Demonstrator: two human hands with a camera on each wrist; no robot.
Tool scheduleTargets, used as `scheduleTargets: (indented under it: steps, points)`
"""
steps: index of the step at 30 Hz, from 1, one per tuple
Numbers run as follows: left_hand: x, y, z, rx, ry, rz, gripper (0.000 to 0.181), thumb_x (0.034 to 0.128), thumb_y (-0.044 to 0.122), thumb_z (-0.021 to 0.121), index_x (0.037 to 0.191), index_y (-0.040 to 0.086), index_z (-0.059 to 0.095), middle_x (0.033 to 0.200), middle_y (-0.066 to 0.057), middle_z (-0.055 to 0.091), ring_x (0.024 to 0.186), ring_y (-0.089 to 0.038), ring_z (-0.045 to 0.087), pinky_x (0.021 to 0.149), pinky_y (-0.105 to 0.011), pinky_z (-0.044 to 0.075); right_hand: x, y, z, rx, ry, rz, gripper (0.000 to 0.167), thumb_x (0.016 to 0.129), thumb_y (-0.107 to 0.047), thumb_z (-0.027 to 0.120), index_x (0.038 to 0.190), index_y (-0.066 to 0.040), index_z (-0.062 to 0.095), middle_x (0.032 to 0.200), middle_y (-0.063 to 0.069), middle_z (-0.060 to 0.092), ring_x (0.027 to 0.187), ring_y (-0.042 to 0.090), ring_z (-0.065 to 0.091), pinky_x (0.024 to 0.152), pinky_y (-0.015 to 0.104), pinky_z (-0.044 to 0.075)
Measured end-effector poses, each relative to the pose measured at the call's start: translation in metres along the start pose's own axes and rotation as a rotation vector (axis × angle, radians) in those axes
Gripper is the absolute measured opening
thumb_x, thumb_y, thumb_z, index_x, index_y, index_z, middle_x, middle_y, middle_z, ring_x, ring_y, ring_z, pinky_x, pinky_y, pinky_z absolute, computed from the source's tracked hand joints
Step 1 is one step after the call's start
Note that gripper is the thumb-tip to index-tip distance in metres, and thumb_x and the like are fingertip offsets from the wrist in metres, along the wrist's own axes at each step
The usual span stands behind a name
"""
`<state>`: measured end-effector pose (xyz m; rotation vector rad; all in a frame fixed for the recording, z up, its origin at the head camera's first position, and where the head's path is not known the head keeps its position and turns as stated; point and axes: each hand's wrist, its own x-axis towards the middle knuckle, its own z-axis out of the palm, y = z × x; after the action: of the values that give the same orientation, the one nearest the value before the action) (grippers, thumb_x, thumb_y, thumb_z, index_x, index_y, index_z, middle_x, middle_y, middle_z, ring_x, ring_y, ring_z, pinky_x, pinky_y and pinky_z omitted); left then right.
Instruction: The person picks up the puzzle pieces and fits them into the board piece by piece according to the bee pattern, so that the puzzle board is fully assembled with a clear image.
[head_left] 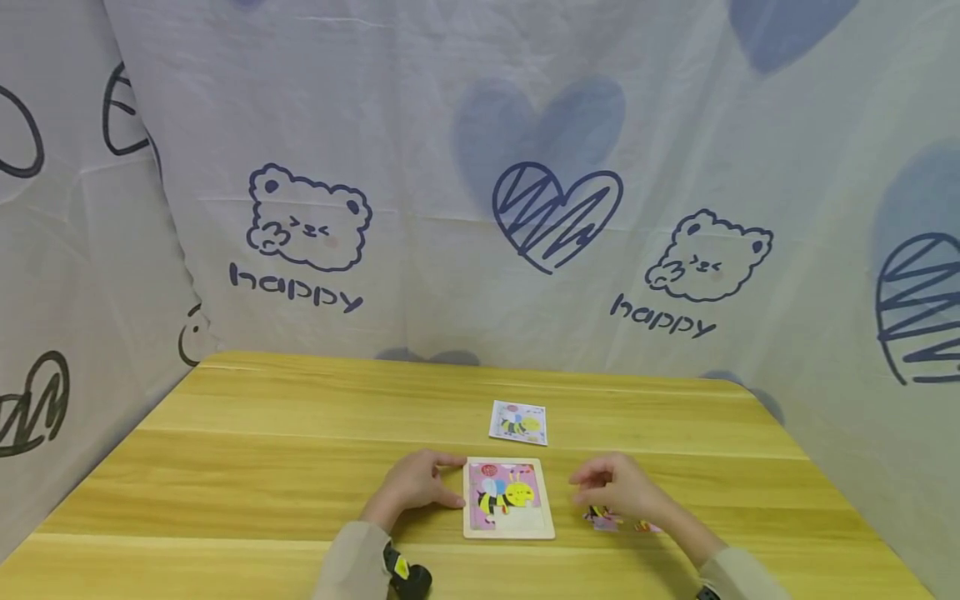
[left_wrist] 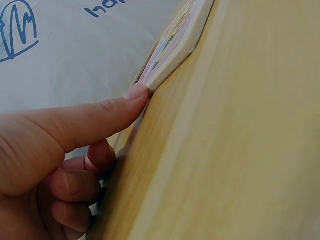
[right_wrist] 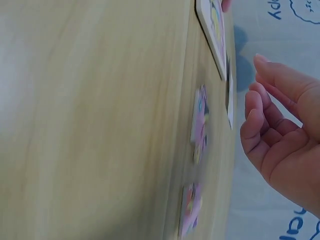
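A square wooden puzzle board [head_left: 510, 534] with a bee picture lies on the table; its lower right part shows bare pale wood. My left hand [head_left: 416, 487] touches its left side, index finger near the far corner and thumb lower down. In the left wrist view the straight thumb [left_wrist: 107, 117] presses the board's edge [left_wrist: 175, 60] while the other fingers bend loosely below. To the right, my right hand [head_left: 622, 487] hovers over loose puzzle pieces [head_left: 602, 520], fingers relaxed with nothing visible between them. The right wrist view shows two separate clumps of pieces, one [right_wrist: 200, 122] nearer the board.
A small printed card [head_left: 519, 423] with the same bee picture lies just beyond the board. The wooden table [head_left: 300, 400] ends at a pale cloth backdrop [head_left: 427, 250] with bear and heart drawings. Black wrist gear [head_left: 408, 575] sits on the left sleeve.
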<state>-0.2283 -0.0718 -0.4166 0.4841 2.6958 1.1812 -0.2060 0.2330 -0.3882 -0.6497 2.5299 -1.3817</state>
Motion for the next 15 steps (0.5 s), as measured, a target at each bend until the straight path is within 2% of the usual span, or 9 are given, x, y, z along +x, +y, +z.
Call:
scheduleTargets:
  steps: [5,11,15]
  points:
    - [0.0,0.0,0.0,-0.001,-0.004,-0.004,0.055,0.0624,0.021,0.081,0.114,0.013,0.063,0.055,0.002,0.038,0.048,-0.011,0.032,0.047,-0.025,0.028,-0.01,0.008,-0.008,-0.004,-0.007,-0.024,0.023,0.075,0.0,0.068,0.091,0.015,0.061,0.076,0.011,0.06,0.061,0.006,0.05,0.054,0.02,0.043]
    - [0.0,0.001,-0.001,0.0,-0.006,-0.006,0.055,0.0622,0.021,0.081,0.114,0.013,0.063,0.055,0.002,0.038,0.048,-0.011,0.032,0.047,-0.025,0.027,-0.018,0.019,-0.013,-0.089,-0.003,-0.061,0.019,0.073,0.002,0.068,0.088,0.012,0.063,0.078,0.013,0.062,0.064,0.005,0.052,0.056,0.022,0.044]
    - [-0.001,0.001,-0.001,-0.003,-0.007,-0.004,0.055,0.0622,0.02,0.081,0.114,0.012,0.063,0.055,0.002,0.039,0.048,-0.011,0.032,0.047,-0.025,0.027,-0.023,0.024,-0.016,-0.14,0.02,-0.093,0.022,0.069,-0.004,0.073,0.085,0.009,0.064,0.077,0.01,0.062,0.064,0.004,0.051,0.056,0.022,0.044]
